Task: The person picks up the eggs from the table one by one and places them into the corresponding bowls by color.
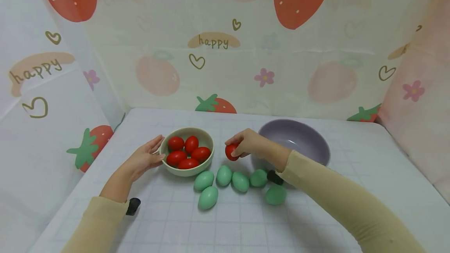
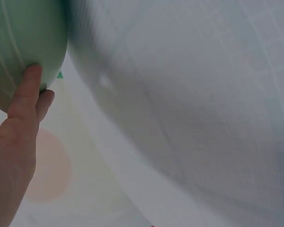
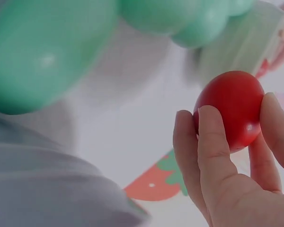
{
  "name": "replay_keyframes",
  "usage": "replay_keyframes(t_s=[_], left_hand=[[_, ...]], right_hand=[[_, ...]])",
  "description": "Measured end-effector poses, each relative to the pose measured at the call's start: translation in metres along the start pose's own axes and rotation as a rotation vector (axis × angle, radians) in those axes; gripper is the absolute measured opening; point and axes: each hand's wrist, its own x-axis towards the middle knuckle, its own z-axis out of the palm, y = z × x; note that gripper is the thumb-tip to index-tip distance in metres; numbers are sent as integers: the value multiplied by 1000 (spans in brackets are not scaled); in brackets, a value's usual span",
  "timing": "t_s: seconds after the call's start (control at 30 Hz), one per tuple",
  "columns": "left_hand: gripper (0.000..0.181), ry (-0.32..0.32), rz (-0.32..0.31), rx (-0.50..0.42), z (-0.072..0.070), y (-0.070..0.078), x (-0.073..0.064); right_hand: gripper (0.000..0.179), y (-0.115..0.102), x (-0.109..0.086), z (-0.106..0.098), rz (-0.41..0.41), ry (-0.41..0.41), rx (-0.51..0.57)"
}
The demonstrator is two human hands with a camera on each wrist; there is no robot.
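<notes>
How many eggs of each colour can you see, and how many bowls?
Red eggs: 6 (5 in the pale green bowl, 1 in the right hand)
Green eggs: 6
Pale green bowl: 1
Purple bowl: 1
Total visible: 14

The person wears a plain beige left sleeve (image 1: 95,225) and a matching right sleeve (image 1: 334,196). A small black piece (image 1: 133,206) shows beside each cuff (image 1: 290,167).

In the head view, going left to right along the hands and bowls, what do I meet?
Left hand → pale bowl → right hand holding a red egg → purple bowl.
</notes>
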Motion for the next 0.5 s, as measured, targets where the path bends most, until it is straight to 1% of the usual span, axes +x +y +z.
replay_keyframes(t_s=[0.23,0.5], left_hand=[[75,11,-2,2,0,1,0],[76,25,-12,8,1,-1,-1]], right_hand=[[39,-13,1,0,-14,-23,24],[39,-26,0,3,-38,-63,119]])
